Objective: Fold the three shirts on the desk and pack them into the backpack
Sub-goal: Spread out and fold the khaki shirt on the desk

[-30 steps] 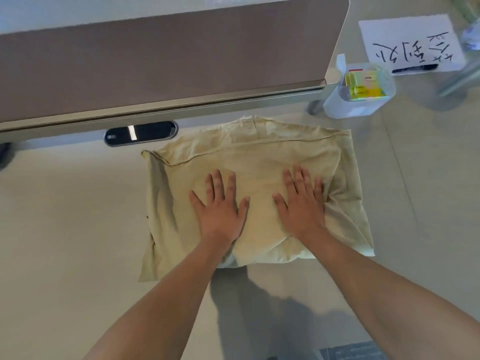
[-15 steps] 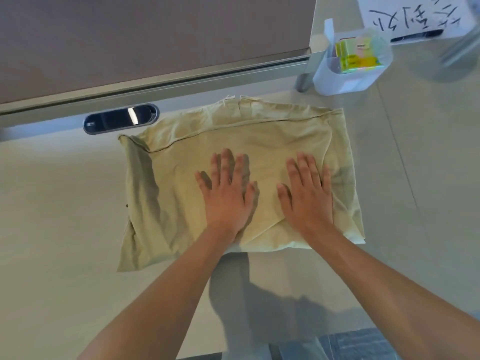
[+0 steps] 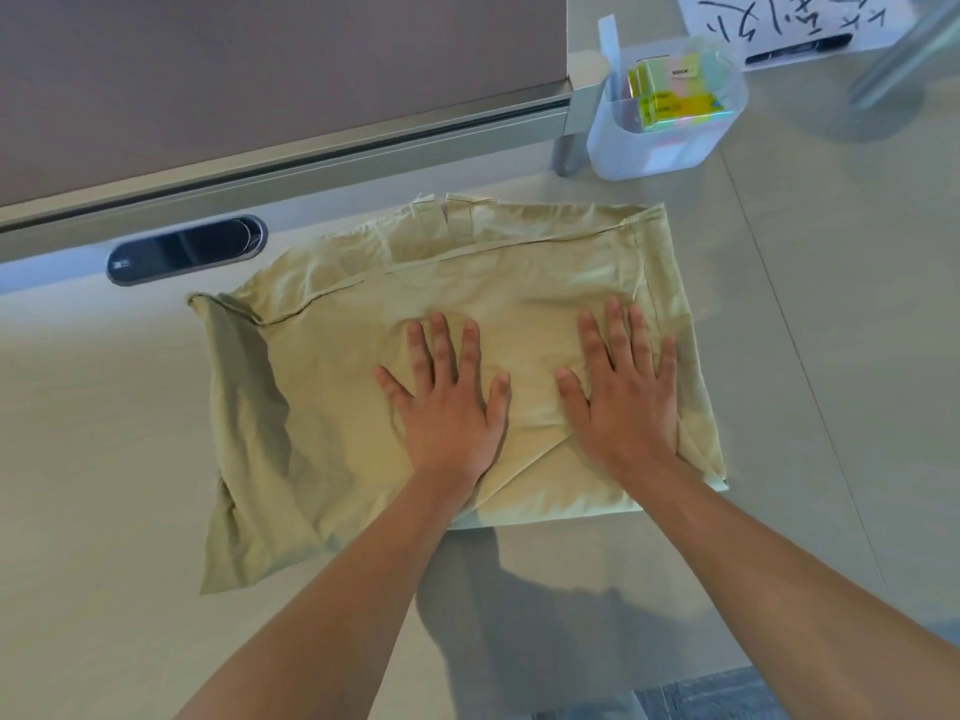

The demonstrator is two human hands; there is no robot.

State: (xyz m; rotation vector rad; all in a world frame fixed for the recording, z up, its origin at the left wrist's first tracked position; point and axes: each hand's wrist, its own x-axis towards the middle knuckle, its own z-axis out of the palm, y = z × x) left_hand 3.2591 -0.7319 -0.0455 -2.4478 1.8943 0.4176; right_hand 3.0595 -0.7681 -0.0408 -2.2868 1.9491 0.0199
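Nearest me, my two forearms reach out over the desk (image 3: 93, 459), and both palms lie flat on the shirt (image 3: 332, 407). My left hand (image 3: 447, 407) presses near the middle of the cloth with its fingers straight and spread, gripping nothing. My right hand (image 3: 623, 397) lies just beside it, apart from it, fingers also straight and splayed, pressing near the shirt's right edge. The shirt is pale olive, partly folded into a rough rectangle; it lies directly under both hands, with a loose flap running out to the left of my left hand and hanging toward me at its near left corner. A folded hem crosses the cloth just beyond my fingertips. Farther off, beyond and left of my left hand, sits a dark oval grommet (image 3: 187, 249) in the desk, in front of a brown divider (image 3: 260, 70). Beyond my right hand stands a clear bin (image 3: 649, 153) holding bright yellow packs, and past that lies a paper (image 3: 779, 18) with a marker (image 3: 797, 49) on it.
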